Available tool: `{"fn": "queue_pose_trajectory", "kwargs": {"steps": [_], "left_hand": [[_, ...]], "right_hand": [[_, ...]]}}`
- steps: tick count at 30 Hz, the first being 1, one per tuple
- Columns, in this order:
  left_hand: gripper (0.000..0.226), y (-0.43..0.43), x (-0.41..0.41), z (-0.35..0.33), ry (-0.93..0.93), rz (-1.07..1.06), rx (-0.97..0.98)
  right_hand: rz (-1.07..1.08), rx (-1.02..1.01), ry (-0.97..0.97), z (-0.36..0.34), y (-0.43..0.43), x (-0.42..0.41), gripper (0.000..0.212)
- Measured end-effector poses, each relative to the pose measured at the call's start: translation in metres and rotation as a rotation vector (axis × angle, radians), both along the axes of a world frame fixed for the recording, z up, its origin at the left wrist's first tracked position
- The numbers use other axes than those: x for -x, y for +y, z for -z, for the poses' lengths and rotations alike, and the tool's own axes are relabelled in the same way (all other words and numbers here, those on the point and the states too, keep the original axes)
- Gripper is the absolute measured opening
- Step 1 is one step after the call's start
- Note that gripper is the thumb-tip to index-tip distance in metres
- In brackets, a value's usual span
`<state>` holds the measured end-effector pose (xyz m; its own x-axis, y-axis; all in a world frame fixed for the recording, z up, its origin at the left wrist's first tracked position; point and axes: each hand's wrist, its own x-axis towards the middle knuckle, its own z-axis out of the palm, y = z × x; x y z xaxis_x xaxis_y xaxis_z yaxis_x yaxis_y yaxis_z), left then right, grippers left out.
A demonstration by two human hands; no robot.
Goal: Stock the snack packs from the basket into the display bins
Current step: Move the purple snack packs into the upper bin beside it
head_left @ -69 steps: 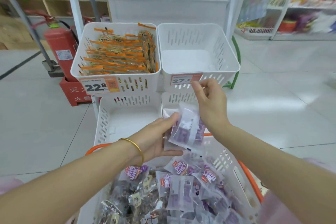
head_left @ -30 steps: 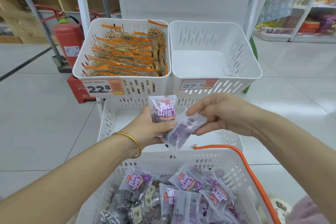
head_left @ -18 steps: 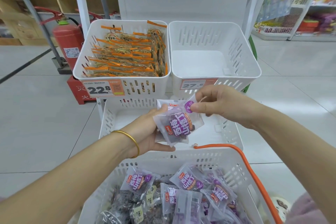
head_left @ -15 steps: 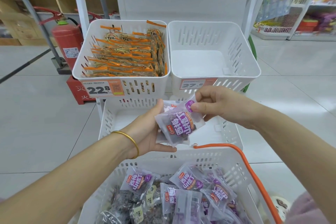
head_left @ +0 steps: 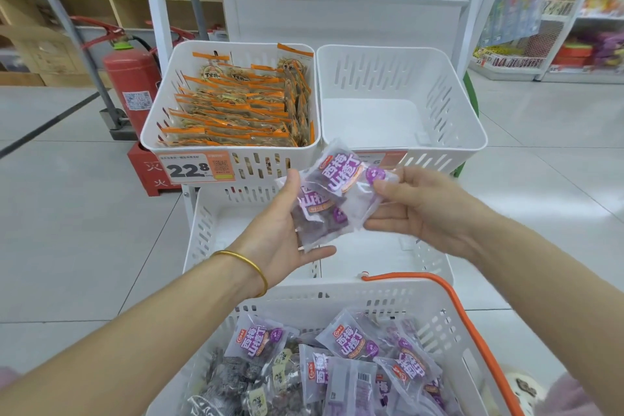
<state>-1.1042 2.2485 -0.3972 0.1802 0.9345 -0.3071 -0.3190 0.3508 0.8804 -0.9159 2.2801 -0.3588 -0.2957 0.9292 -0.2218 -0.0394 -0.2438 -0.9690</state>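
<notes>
My arms are bare from the wrists up to where the view cuts them off, with no sleeves showing. On my left hand [head_left: 280, 240] side I wear a thin gold bangle [head_left: 248, 267], plain and smooth, sitting at the wrist. My right hand [head_left: 418, 209] has no ring or band.

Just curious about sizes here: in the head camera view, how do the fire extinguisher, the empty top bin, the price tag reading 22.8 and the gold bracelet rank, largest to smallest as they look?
1. Empty top bin
2. Fire extinguisher, though it stands farther back, so its true size is unsure
3. Price tag
4. Gold bracelet
</notes>
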Motion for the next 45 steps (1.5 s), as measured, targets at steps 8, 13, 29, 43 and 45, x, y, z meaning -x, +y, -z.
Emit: {"fn": "queue_pose_trajectory", "kwargs": {"steps": [8, 13, 29, 43, 45], "left_hand": [[0.073, 0.004, -0.001, 0.016, 0.024, -0.079, -0.25], [0.078, 0.01, 0.006, 0.019, 0.143, -0.085, -0.282], [0.064, 0.01, 0.007, -0.001, 0.445, 0.085, -0.411], [0.066, 0.043, 0.012, -0.012, 0.77, -0.075, -0.547], [0.063, 0.049, 0.01, -0.008, 0.781, -0.062, -0.537]], "right_hand": [[-0.116, 0.013, -0.215, 0.027, -0.014, 0.023, 0.014], [-0.144, -0.171, -0.487, 0.019, -0.011, 0.02, 0.017], [-0.363, -0.34, -0.404, -0.012, 0.006, 0.004, 0.084], [0.153, -0.64, -0.348, -0.056, 0.102, 0.002, 0.066], [0.162, -0.715, -0.555, -0.049, 0.126, 0.008, 0.069]]}}
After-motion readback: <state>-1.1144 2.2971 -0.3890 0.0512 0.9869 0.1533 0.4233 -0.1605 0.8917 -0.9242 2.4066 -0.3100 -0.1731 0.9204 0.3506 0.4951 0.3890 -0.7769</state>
